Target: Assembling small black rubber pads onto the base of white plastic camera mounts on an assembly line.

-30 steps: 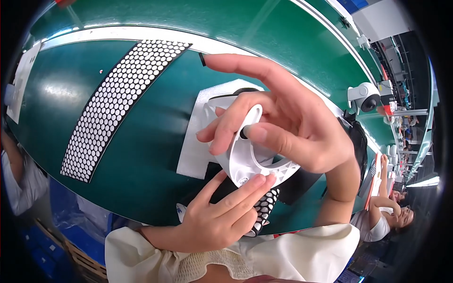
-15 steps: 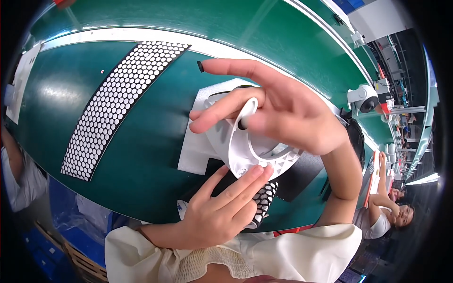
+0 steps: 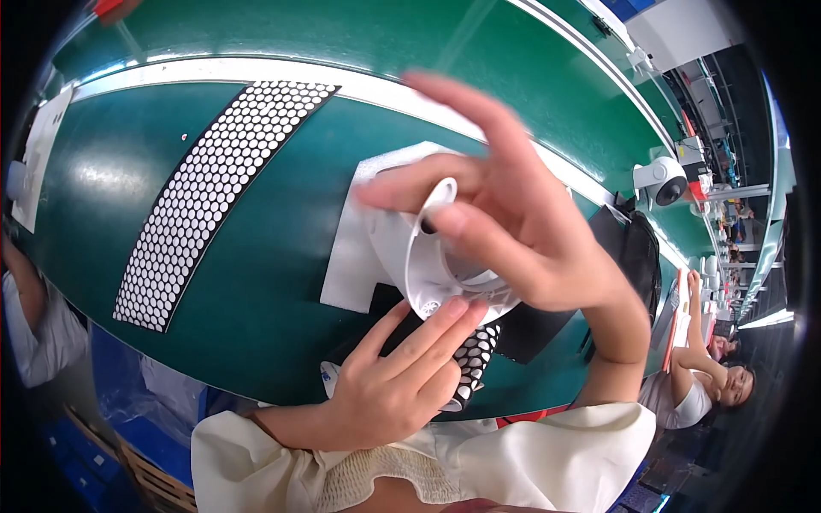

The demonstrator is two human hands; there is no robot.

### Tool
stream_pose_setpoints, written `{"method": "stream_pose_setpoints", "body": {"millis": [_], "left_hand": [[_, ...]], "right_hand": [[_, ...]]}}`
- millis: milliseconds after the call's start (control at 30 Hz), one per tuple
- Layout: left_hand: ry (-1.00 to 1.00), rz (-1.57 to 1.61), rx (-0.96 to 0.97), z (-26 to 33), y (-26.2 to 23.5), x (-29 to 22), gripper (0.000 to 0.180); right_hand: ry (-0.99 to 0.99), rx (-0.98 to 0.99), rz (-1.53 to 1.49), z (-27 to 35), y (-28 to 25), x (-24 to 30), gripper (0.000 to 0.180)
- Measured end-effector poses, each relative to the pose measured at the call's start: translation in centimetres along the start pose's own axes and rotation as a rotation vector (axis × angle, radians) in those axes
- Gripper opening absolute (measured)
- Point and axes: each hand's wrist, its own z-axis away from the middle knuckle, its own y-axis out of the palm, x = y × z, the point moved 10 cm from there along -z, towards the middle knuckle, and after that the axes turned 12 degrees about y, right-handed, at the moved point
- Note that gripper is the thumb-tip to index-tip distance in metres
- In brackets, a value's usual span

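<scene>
A white plastic housing with a round opening and a raised rim is tilted between my hands. My left hand steadies its lower edge with outstretched fingertips. My right hand is over the far side. Its thumb lies inside the rim beside a small black round pad, and a bent finger reaches round the outside. The index finger is lifted and blurred, so its tip is unclear. Partly under my left hand is a curled strip with white dots on black.
A long black sheet of white dots lies left on the green table. White foam lies behind the housing, with a black flat piece to its right. A white camera-like device stands at the far right. Other people sit at both sides.
My right index finger has swung up and away; the black dot on its tip no longer shows. The housing has moved slightly left, and my left hand stays on its edge.
</scene>
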Motion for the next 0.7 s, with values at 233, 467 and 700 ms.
{"method": "stream_pose_setpoints", "body": {"millis": [233,467,700], "left_hand": [[-0.026,0.022,-0.011,0.2,-0.1,0.1,0.024],[0.003,-0.057,-0.007,1.0,0.3,0.1,0.023],[0.074,-0.060,0.065,1.3,1.1,-0.7,0.029]], "right_hand": [[-0.282,-0.572,0.441,7.1,-6.9,6.0,0.013],[0.019,-0.289,-0.047,6.4,-8.8,-1.0,0.010],[0.131,-0.316,-0.050,8.0,-9.3,-1.8,0.011]]}}
